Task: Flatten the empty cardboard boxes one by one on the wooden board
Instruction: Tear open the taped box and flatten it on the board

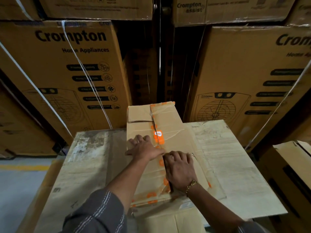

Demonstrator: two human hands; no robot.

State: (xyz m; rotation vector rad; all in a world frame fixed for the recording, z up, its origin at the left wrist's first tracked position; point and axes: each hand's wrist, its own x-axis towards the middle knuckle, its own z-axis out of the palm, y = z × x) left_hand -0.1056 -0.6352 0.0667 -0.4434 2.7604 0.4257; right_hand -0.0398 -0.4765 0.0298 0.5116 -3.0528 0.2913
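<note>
Left hand (144, 147) presses flat, fingers spread, on the taped box (170, 125); right hand (180, 167) curls at its seam (grip unclear).

"Crompton Home Appliances" on a stacked carton (67, 64); "Crompton assist" on an upper carton (218, 12); an orange "mi" logo (158, 134) just beyond the fingers (139, 137) of the left hand (145, 148).

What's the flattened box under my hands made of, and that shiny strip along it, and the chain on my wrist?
Flattened box: matte tan cardboard, likely corrugated, judging by its creases and folded flaps. Strip: probably clear plastic packing tape, glossy and wrinkled, printed with orange logos. Chain: looks like gold-coloured metal, linked and glinting; the actual metal is unclear.
</note>
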